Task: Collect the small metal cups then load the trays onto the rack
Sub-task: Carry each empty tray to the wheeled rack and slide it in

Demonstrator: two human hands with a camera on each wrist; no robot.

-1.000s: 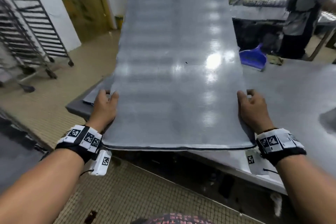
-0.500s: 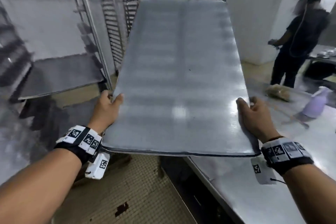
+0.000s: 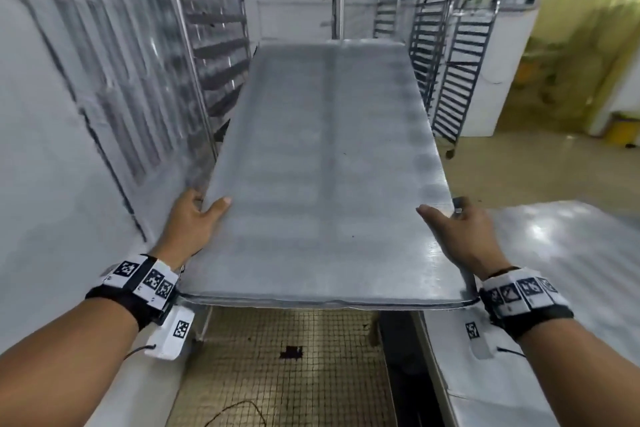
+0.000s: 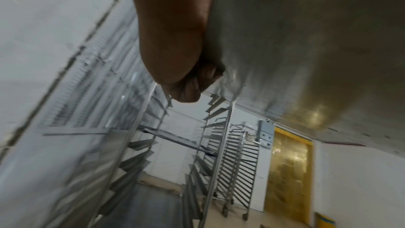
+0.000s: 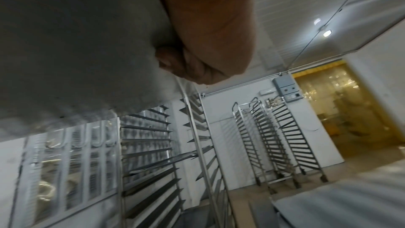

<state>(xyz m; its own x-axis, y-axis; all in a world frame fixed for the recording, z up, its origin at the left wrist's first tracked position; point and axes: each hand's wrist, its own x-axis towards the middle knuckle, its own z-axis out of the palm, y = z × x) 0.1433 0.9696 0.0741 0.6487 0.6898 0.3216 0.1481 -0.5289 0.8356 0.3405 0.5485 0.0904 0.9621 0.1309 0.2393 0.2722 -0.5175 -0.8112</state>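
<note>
I carry a large flat grey metal tray (image 3: 322,177) level in front of me, its long side pointing away. My left hand (image 3: 194,218) grips its left edge near the close corner, thumb on top, fingers curled underneath (image 4: 192,79). My right hand (image 3: 457,229) grips the right edge the same way, fingers under the tray (image 5: 188,65). The tray's underside (image 4: 306,41) fills the upper part of both wrist views. A tall steel rack (image 3: 214,28) with angled runners stands ahead on the left, one tray (image 4: 175,140) resting on its runners. No small metal cups are in view.
Several empty wheeled racks (image 3: 446,62) stand against the far wall on the right. A steel table (image 3: 554,253) lies at my right side. A yellow strip curtain (image 3: 588,45) covers a doorway at far right. A white wall (image 3: 52,149) runs along my left. Tiled floor (image 3: 277,374) is below.
I have turned left with the tray, away from the steel table and the other person. The racks and the white wall now face me. Both hands keep the same grip.
</note>
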